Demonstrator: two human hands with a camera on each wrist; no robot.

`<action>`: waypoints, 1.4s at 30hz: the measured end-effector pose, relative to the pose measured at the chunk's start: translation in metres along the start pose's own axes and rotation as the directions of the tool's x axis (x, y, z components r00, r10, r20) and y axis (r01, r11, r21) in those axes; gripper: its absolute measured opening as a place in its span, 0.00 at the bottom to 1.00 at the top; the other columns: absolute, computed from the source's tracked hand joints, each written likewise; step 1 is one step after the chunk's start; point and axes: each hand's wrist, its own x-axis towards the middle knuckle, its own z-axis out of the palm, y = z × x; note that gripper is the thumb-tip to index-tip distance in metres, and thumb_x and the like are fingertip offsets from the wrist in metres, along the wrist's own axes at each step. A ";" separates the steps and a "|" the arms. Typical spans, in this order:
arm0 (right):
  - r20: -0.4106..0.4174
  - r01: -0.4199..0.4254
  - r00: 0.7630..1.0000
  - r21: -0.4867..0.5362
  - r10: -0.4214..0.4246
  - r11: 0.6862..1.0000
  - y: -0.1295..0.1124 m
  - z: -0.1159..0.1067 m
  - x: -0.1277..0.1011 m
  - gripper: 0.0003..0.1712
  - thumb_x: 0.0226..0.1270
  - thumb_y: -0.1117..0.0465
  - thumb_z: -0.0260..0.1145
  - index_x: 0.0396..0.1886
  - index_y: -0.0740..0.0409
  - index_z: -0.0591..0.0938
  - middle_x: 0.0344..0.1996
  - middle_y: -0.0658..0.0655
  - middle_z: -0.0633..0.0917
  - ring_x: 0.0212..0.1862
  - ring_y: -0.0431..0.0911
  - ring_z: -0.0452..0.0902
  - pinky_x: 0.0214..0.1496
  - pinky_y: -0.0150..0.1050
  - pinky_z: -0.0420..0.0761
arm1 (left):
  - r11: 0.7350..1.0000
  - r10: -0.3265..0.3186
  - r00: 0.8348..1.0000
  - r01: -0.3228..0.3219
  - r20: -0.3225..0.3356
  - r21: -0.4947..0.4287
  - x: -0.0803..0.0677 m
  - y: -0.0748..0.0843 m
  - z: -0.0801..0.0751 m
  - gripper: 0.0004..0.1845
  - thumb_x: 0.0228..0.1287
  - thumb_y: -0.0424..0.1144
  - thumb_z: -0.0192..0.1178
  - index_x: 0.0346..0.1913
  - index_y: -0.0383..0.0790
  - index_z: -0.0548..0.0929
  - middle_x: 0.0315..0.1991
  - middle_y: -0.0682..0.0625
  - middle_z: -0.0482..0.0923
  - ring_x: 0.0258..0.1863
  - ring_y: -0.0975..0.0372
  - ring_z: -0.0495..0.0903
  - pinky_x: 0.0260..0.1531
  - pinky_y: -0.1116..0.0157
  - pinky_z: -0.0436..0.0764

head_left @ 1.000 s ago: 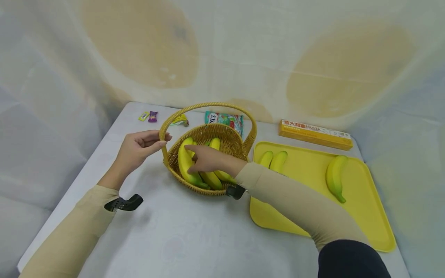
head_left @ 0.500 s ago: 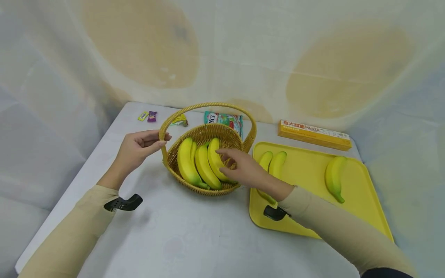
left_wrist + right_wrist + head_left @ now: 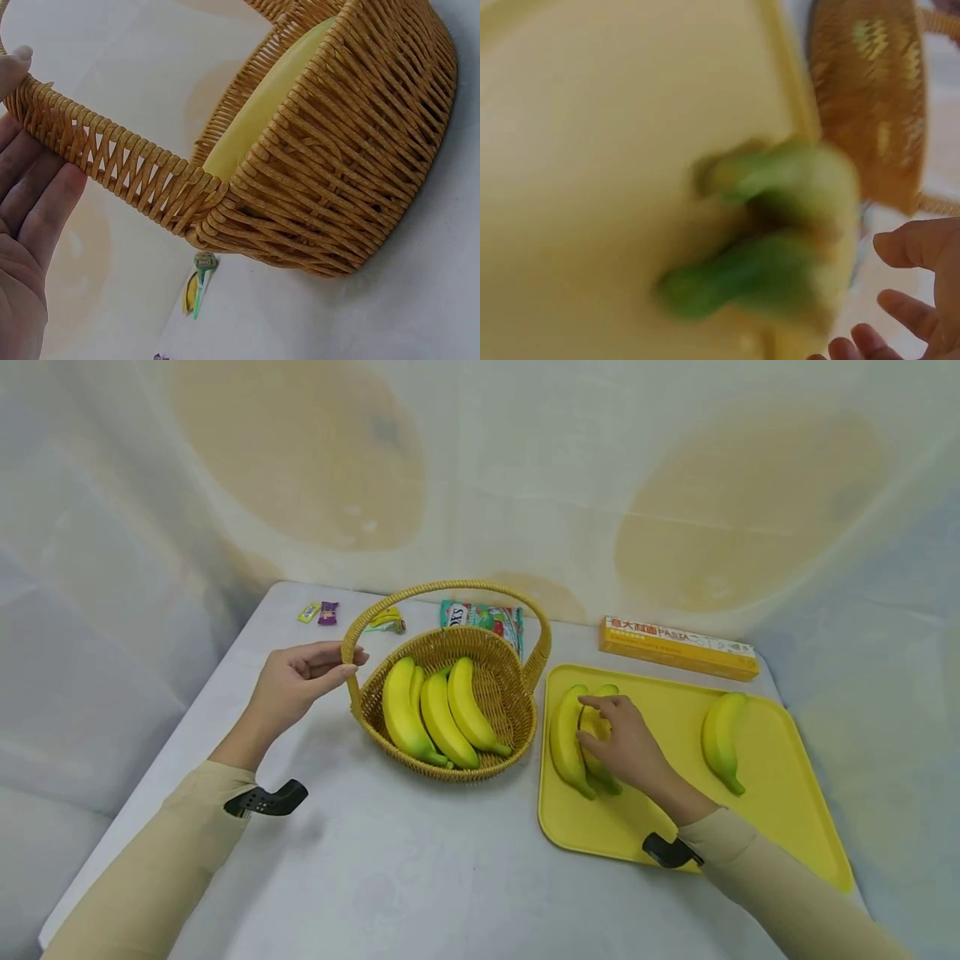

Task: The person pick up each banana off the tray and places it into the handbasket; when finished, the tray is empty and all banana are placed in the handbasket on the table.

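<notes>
My left hand pinches the side of the arched handle of a wicker basket, thumb on one face and fingers on the other. Several yellow bananas lie side by side in the basket. On the yellow tray, two bananas lie close together near its left edge. Over the right one of this pair hovers my right hand, thumb and fingers apart, partly hiding it. The right wrist view shows the pair's green ends blurred, with a gap between them and the hand.
Another banana lies at the tray's right side. A pasta box stands behind the tray. Behind the basket are a teal candy bag and a small yellow-wrapped item. Two small sweets lie farther left.
My right hand has left the bananas in the basket and moved right, over the pair on the tray. The left hand and basket have stayed in place.
</notes>
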 end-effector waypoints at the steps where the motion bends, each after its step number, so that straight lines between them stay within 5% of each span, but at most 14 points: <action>1: 0.010 -0.022 1.000 -0.013 0.022 1.000 0.006 -0.001 -0.002 0.33 0.70 0.58 0.69 0.72 0.63 0.72 0.60 0.71 0.71 0.59 0.64 0.71 0.56 0.60 0.78 | 1.000 -0.001 1.000 0.001 0.001 0.000 0.000 0.000 0.000 0.18 0.69 0.37 0.68 0.58 0.33 0.85 0.50 0.49 0.88 0.53 0.58 0.86 0.54 0.71 0.82; 8: 0.141 -0.127 0.981 -0.036 0.130 0.991 0.028 -0.015 -0.012 0.38 0.73 0.52 0.67 0.77 0.57 0.65 0.60 0.74 0.76 0.55 0.65 0.80 0.42 0.50 0.86 | 1.000 0.010 1.000 -0.010 0.002 -0.019 0.000 -0.001 0.000 0.17 0.69 0.36 0.68 0.57 0.32 0.85 0.50 0.50 0.88 0.52 0.60 0.86 0.54 0.71 0.82; 13: 0.184 -0.139 0.972 -0.035 0.143 0.990 0.031 -0.024 -0.016 0.39 0.74 0.50 0.66 0.78 0.54 0.64 0.60 0.73 0.78 0.56 0.65 0.81 0.41 0.47 0.86 | 1.000 0.012 1.000 -0.012 -0.001 -0.014 0.000 -0.001 0.001 0.17 0.69 0.36 0.68 0.57 0.32 0.85 0.50 0.50 0.88 0.52 0.61 0.86 0.54 0.71 0.82; 24: 0.223 0.013 0.975 0.027 -0.018 1.000 -0.005 -0.067 -0.034 0.33 0.73 0.53 0.66 0.75 0.52 0.70 0.56 0.65 0.83 0.50 0.54 0.82 0.43 0.44 0.84 | 1.000 0.014 1.000 -0.014 -0.001 -0.004 0.000 -0.001 0.001 0.17 0.69 0.36 0.67 0.57 0.32 0.85 0.50 0.49 0.88 0.53 0.58 0.86 0.54 0.71 0.82; 32: 0.358 0.124 0.914 0.198 -0.190 0.972 -0.041 -0.084 -0.036 0.30 0.77 0.53 0.63 0.75 0.43 0.70 0.64 0.55 0.79 0.60 0.52 0.78 0.49 0.46 0.83 | 1.000 0.014 1.000 -0.014 0.001 -0.001 0.001 -0.001 0.002 0.17 0.69 0.36 0.67 0.57 0.32 0.85 0.50 0.48 0.88 0.51 0.64 0.86 0.54 0.71 0.82; 38: 0.447 0.139 0.867 0.209 -0.221 0.968 -0.068 -0.071 -0.017 0.30 0.77 0.49 0.63 0.76 0.40 0.70 0.60 0.55 0.81 0.60 0.51 0.78 0.52 0.46 0.82 | 1.000 0.013 1.000 -0.013 0.008 -0.019 0.001 -0.001 0.001 0.18 0.69 0.36 0.68 0.57 0.32 0.84 0.50 0.49 0.88 0.51 0.64 0.86 0.54 0.71 0.82; 42: 0.463 0.134 0.855 0.235 -0.232 0.963 -0.086 -0.056 0.004 0.31 0.76 0.49 0.63 0.76 0.39 0.69 0.59 0.54 0.81 0.58 0.49 0.79 0.54 0.46 0.82 | 0.999 0.019 1.000 -0.018 0.011 -0.027 0.001 -0.001 0.000 0.18 0.69 0.36 0.68 0.57 0.31 0.84 0.50 0.49 0.88 0.53 0.59 0.86 0.54 0.70 0.82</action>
